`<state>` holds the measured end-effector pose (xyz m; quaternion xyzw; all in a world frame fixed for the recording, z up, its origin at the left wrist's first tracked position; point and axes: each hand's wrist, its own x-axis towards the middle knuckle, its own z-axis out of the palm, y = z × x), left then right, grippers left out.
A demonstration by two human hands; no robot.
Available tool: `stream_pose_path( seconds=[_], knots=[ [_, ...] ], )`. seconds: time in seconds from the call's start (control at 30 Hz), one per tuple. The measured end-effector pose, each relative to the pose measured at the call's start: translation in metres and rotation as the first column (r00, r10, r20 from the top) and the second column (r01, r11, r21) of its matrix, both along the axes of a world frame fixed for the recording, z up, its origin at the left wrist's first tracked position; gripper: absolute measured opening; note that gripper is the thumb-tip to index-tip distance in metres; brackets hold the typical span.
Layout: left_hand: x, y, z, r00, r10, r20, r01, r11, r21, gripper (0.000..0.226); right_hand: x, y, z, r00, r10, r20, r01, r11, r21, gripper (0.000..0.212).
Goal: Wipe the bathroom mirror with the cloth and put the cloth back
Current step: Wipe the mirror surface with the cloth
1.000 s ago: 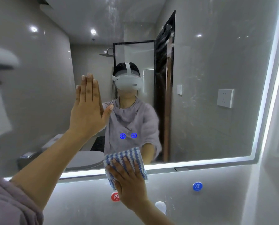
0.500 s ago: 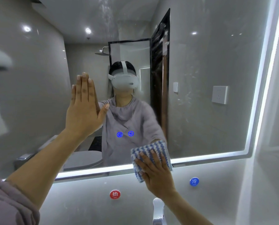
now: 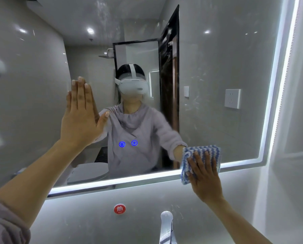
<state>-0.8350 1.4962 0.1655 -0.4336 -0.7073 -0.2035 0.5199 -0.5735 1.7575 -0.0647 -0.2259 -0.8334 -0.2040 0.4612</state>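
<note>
The large wall mirror (image 3: 217,67) has a lit strip along its bottom and right edges. My right hand (image 3: 204,175) presses a folded blue-and-white striped cloth (image 3: 201,152) flat against the glass at the mirror's lower edge, right of centre, fingers straight. My left hand (image 3: 80,115) lies flat on the glass at the left, fingers straight and pointing up. Smears show on the glass at the right and near the top.
Two blue lit touch buttons (image 3: 127,143) sit low in the mirror's middle. Below the mirror is a white wall with a red hot-water sticker (image 3: 119,209) and a chrome faucet (image 3: 166,226). A side wall (image 3: 295,120) stands close on the right.
My right hand has slid the cloth rightward along the mirror's bottom edge, from near the centre to the right of the blue buttons. My left hand has stayed flat on the glass.
</note>
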Motion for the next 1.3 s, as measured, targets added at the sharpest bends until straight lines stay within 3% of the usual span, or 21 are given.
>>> stream_pose_path(
  seconds=[0.27, 0.57, 0.93, 1.13, 1.3],
  knots=[
    [-0.001, 0.002, 0.0, 1.0, 0.004, -0.011, -0.004, 1.0, 0.001, 0.087, 0.046, 0.031, 0.006, 0.994, -0.086, -0.061, 0.072, 0.977, -0.199, 0.059],
    [-0.005, 0.005, -0.001, 1.0, 0.011, -0.021, -0.011, 1.0, 0.01, 0.086, 0.023, 0.0, 0.019, 0.974, -0.109, -0.197, 0.015, 0.905, -0.425, 0.059],
    [-0.015, 0.008, -0.003, 0.999, 0.008, -0.051, -0.006, 1.0, 0.026, 0.086, -0.038, -0.035, 0.066, 0.967, -0.026, -0.252, -0.039, 0.968, -0.248, 0.063],
    [-0.018, 0.01, -0.003, 0.998, -0.014, -0.054, 0.015, 0.999, 0.033, 0.087, -0.074, -0.07, 0.093, 0.99, 0.103, -0.099, -0.111, 0.99, -0.086, 0.059],
    [-0.021, 0.011, -0.003, 0.998, -0.033, -0.054, 0.035, 0.999, 0.035, 0.088, -0.09, -0.083, 0.106, 0.996, 0.083, -0.017, -0.083, 0.996, -0.038, 0.057]
  ],
)
